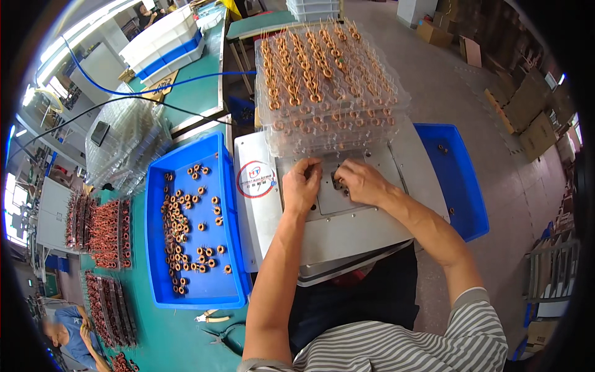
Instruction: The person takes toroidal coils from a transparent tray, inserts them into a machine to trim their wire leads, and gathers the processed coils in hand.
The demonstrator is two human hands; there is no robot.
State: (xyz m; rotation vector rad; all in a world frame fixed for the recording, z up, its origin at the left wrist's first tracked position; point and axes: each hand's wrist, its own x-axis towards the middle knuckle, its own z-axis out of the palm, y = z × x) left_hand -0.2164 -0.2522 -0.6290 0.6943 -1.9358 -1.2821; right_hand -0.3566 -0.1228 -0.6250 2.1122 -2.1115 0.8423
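Both hands are over the metal plate [372,218] of a machine in front of me. My left hand [302,186] is closed, thumb and fingertips pinched together at the plate's left part; anything between them is too small to make out. Beside it, my right hand [361,182] curls downward with its fingers closed at a small dark fixture [338,185] in the middle of the plate. What the right fingers grip is hidden behind them. Just beyond my hands rises a stack of clear plastic trays [334,133], filled with copper-wound ring coils [315,93] whose wire leads stick up.
Left of the machine, a blue bin [204,260] holds many loose ring coils. Another blue bin [455,180] on the right has a few. Pliers [224,338] and a yellow-handled tool [214,318] lie on the green table [167,335]. A co-worker [77,338] sits at the far lower left.
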